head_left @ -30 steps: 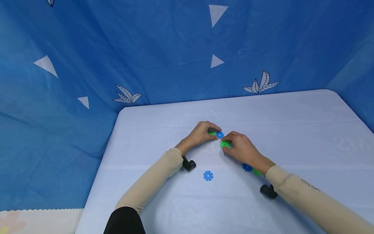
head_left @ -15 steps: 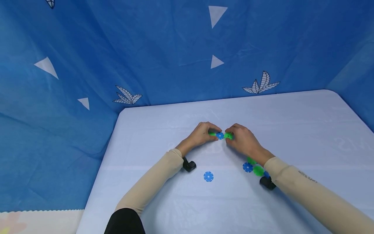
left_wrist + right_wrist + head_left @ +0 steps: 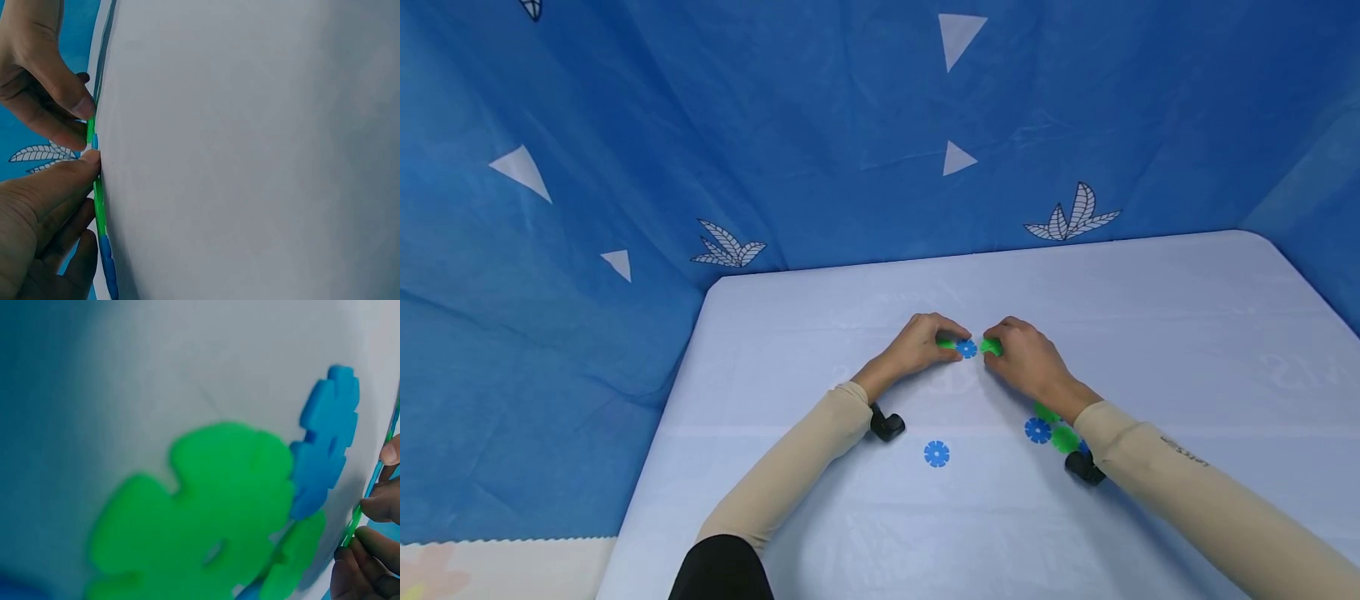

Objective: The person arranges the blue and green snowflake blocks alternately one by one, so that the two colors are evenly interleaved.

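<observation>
Blue notched disc (image 3: 966,349) just beside green disc (image 3: 991,347), both held.

Both arms are extended forward and angled inward, the left arm (image 3: 786,462) and the right arm (image 3: 1206,504) being covered to the wrists by beige sleeves. Below the left sleeve's upper end, black cloth is seen at the elbow. The left hand (image 3: 917,343) and right hand (image 3: 1024,358) are held near each other, fingertips facing but apart. On each, the thumb is set nearer the body, opposed to the bent index finger in a pinch. The wrists are left uncovered above.
</observation>
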Demonstrator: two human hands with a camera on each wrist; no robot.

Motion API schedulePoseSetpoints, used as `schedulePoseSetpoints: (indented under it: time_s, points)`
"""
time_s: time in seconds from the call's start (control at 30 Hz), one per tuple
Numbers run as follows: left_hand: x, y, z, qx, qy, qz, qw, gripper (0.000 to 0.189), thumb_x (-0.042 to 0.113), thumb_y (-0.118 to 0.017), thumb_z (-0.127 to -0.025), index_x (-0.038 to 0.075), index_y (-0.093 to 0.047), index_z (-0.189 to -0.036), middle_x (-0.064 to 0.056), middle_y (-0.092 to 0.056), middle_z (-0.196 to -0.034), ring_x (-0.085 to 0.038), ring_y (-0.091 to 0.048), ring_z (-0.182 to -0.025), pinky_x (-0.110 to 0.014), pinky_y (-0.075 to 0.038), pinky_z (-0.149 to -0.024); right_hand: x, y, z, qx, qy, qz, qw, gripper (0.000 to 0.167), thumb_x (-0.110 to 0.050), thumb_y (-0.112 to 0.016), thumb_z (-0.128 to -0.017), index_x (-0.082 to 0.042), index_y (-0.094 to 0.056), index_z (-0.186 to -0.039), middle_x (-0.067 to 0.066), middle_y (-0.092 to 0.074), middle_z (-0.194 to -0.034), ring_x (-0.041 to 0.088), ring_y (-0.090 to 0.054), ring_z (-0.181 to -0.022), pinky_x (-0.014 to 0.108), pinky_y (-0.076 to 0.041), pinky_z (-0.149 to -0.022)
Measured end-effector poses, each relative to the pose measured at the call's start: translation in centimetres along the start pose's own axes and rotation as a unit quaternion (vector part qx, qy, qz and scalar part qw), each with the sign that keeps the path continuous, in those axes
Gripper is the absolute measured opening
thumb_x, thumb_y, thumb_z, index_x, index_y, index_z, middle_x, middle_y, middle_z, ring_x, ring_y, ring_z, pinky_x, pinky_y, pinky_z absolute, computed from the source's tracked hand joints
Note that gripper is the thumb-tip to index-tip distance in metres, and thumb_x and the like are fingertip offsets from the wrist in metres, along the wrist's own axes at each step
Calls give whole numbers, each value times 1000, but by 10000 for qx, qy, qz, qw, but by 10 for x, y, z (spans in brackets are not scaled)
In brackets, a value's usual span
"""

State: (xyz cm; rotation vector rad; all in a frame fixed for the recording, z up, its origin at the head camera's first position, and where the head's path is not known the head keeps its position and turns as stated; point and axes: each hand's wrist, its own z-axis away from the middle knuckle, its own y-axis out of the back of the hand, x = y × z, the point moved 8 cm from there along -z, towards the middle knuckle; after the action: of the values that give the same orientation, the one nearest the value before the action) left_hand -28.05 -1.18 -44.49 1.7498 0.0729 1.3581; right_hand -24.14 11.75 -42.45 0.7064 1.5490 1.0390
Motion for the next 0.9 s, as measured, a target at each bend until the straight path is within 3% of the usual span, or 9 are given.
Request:
schedulePoseSetpoints:
  time_s: [0.9]
  points:
    - [1,1,1,14,-52,1,10000,31,10,-80,-83,8,-74,-114,-3,-71,-115,-16,-59,-115,-25,-44,-98,0,-6,-1,-34,-69,-301,9995,37,-9,-76,-86,8,-67,-117,23,-62,-116,37,-61,-109,49,-50,-94]
